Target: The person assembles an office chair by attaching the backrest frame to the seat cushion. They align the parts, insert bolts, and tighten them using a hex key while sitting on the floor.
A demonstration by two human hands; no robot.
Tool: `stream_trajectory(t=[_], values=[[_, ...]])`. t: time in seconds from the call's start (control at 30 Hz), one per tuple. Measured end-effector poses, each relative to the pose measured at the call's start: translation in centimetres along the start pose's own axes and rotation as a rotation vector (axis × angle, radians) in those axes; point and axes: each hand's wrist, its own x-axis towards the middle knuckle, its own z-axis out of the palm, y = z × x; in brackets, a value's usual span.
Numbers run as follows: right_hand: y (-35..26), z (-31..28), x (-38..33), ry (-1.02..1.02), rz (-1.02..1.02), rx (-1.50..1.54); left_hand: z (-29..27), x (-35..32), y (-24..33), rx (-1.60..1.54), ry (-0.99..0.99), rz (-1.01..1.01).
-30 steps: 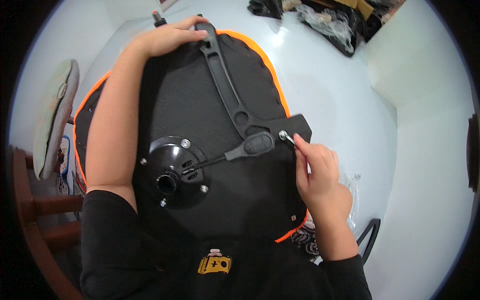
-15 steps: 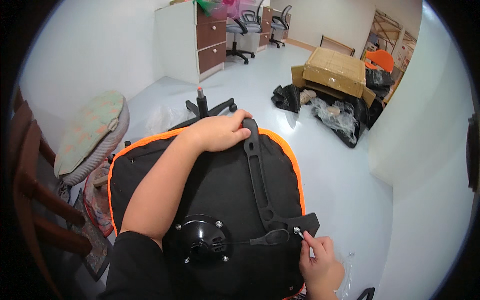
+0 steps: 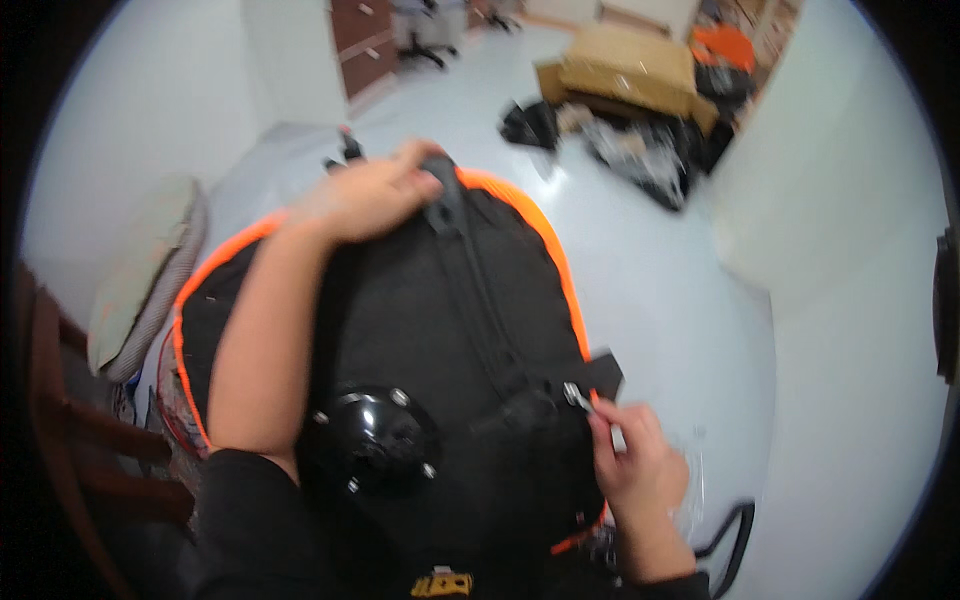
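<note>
L hand: armrest; R: metal pc

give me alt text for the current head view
A person's left hand holds the far end of a black armrest bracket lying over an orange-edged black seat, while the right hand pinches a small silver metal piece at the bracket's near end.
</note>
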Motion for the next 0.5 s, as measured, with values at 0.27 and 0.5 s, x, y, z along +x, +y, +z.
stream_trajectory(t=[0.27, 0.5], values=[[2.3, 0.3, 1.9, 0.047, -0.163, 0.039, 1.9, 1.6, -4.8, -0.273, 0.064, 0.22], [3.0, 0.6, 2.0, 0.05, -0.189, 0.04, 1.6, 1.7, -3.7, -0.31, -0.027, 0.177]])
